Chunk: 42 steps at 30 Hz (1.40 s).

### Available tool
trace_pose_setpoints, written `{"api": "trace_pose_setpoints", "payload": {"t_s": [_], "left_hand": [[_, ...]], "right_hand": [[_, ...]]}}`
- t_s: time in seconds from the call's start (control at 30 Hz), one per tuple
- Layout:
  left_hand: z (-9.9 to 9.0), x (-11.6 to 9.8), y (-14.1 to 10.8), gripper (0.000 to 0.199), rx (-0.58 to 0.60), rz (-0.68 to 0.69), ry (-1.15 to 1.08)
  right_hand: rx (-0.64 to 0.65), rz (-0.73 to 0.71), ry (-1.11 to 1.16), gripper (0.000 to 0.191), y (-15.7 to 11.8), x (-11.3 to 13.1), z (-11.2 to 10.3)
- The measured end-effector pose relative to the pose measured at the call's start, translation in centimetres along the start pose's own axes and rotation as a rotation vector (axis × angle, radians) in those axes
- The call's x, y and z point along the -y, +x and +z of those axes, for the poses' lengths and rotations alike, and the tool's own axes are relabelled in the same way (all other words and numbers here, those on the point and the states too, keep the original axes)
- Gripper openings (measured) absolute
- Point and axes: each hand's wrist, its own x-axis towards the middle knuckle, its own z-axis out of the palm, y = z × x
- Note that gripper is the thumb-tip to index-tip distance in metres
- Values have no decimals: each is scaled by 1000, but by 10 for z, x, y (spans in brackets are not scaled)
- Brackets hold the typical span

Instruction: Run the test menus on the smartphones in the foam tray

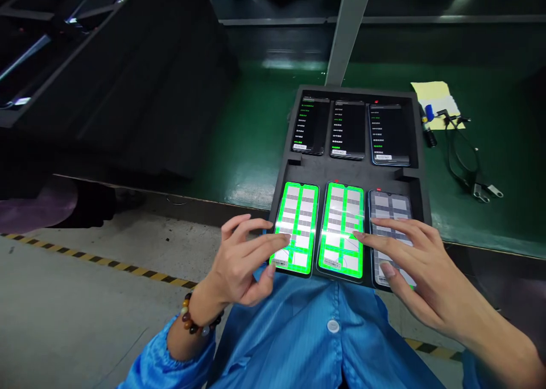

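A black foam tray (350,170) holds two rows of three phones. My left hand (247,258), fingers apart, has its index fingertip at the screen of the front-left phone (305,224), which shows green bands over a white and grey grid. The front-middle phone (341,207) has a similar green pattern; the index fingertip of my right hand (413,258) is at its right side. That hand's spread fingers partly cover the front-right phone (390,204), whose grid looks dim. Dark screens with lines of text show on the back-left (313,125), back-middle (348,128) and back-right phones (389,133).
Right of the tray on the green table (503,167) are yellow paper (441,93), a dark marker-like item (429,133) and black cables (454,161). A grey post (347,30) rises behind the tray. Black cloth (170,76) hangs at the left, near a person's purple sleeve (38,210).
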Motion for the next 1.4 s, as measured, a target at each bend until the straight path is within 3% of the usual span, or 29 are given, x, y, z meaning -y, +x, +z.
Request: {"api": "trace_pose_setpoints", "payload": {"t_s": [0.17, 0.37, 0.47, 0.77, 0.93, 1.13, 1.23, 1.4], "left_hand": [[-6, 3, -2, 43, -18, -67, 103], [9, -13, 10, 48, 1, 16, 18], [11, -13, 13, 45, 2, 30, -9], [-9, 6, 1, 37, -36, -77, 134], [4, -5, 11, 37, -50, -14, 51], [19, -16, 23, 48, 63, 52, -52], [15, -12, 20, 48, 51, 32, -53], [-2, 3, 9, 42, -5, -69, 43]], "right_hand": [[9, -70, 20, 48, 18, 9, 6], [10, -133, 39, 47, 36, 15, 13], [12, -122, 38, 48, 32, 12, 11], [37, -8, 36, 45, 7, -4, -1], [33, -26, 48, 45, 13, -4, 0], [54, -103, 93, 50, 39, 14, 11], [56, -116, 95, 49, 40, 14, 12], [32, -24, 67, 47, 14, -2, 1]]}}
